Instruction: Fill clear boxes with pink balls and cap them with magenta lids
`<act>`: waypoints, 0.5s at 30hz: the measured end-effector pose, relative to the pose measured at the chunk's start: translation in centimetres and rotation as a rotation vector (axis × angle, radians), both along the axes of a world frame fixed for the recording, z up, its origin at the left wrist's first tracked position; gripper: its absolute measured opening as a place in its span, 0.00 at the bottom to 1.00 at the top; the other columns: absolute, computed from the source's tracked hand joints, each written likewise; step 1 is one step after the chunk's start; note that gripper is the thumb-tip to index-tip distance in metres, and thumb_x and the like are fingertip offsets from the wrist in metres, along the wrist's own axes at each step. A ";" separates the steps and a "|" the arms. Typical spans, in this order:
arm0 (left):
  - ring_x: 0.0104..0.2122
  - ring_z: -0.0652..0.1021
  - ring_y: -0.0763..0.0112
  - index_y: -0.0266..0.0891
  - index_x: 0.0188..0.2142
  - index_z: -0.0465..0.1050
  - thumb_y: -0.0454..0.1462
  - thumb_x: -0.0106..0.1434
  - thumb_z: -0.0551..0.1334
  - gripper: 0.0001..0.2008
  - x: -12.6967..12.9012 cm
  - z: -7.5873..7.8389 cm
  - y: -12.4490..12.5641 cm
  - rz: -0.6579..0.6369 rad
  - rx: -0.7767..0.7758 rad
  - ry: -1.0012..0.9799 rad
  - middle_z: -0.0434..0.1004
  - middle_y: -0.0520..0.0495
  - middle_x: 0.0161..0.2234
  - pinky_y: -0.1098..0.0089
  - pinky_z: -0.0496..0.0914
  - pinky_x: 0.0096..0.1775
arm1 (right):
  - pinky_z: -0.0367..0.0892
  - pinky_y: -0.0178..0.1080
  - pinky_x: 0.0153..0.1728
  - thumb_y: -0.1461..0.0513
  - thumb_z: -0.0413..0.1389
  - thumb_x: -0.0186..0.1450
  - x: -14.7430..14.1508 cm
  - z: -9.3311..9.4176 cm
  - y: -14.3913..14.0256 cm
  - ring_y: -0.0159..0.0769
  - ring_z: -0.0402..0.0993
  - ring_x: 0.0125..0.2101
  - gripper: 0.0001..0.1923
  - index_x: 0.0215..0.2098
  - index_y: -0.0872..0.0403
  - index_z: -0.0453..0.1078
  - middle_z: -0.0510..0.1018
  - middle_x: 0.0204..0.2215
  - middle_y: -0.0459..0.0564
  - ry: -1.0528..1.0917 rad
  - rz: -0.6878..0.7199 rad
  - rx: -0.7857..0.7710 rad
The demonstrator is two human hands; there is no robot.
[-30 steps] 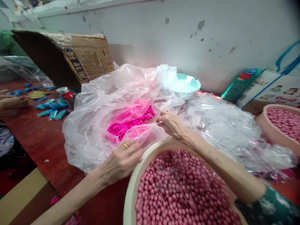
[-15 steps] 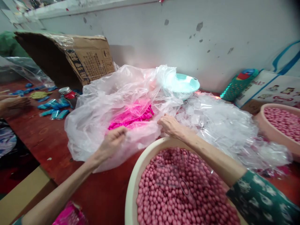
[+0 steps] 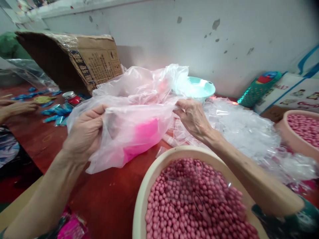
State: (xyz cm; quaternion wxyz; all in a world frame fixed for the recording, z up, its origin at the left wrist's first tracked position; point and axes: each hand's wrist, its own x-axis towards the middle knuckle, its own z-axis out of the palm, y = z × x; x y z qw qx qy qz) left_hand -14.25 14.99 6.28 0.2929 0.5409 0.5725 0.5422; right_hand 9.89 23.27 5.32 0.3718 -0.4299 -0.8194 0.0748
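A red table [image 3: 104, 199] carries a cardboard box [image 3: 82, 63] at its far left and a heap of clear bags [image 3: 236, 129] at the far right. Mid-table, a big plastic bag [image 3: 134, 113] of bright pink pieces is held up — left hand [image 3: 86, 134] and right hand [image 3: 193, 116] each clutch its rim. A basin [image 3: 149, 186] of pink beads [image 3: 196, 202] sits at the near edge.

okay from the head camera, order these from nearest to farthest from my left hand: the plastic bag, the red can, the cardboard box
1. Plastic bag: gripped in the left hand.
2. Red can: on the table beyond it, slightly left.
3. Cardboard box: farther back, by the wall.
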 end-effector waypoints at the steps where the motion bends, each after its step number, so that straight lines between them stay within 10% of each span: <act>1: 0.20 0.70 0.71 0.46 0.30 0.71 0.39 0.52 0.63 0.04 -0.2 0.4 -0.3 0.013 0.037 -0.043 0.73 0.53 0.25 0.68 0.63 0.23 | 0.54 0.34 0.29 0.68 0.47 0.59 0.2 0.0 0.0 0.31 0.61 0.26 0.11 0.19 0.55 0.61 0.64 0.19 0.44 0.000 0.009 0.001; 7: 0.22 0.74 0.67 0.42 0.30 0.74 0.41 0.49 0.63 0.09 -2.6 1.2 -1.0 -0.267 -0.125 0.044 0.75 0.51 0.25 0.67 0.66 0.24 | 0.54 0.34 0.26 0.70 0.44 0.57 2.5 0.2 0.1 0.30 0.63 0.23 0.11 0.23 0.56 0.66 0.68 0.20 0.44 -0.167 0.176 -0.083; 15: 0.35 0.76 0.61 0.39 0.33 0.76 0.41 0.54 0.60 0.11 -0.3 -7.0 2.9 -0.438 -0.234 0.531 0.78 0.45 0.34 0.65 0.69 0.38 | 0.59 0.37 0.36 0.71 0.48 0.58 6.3 -4.1 -1.9 0.37 0.66 0.34 0.10 0.33 0.56 0.68 0.73 0.32 0.53 -0.490 0.321 -0.212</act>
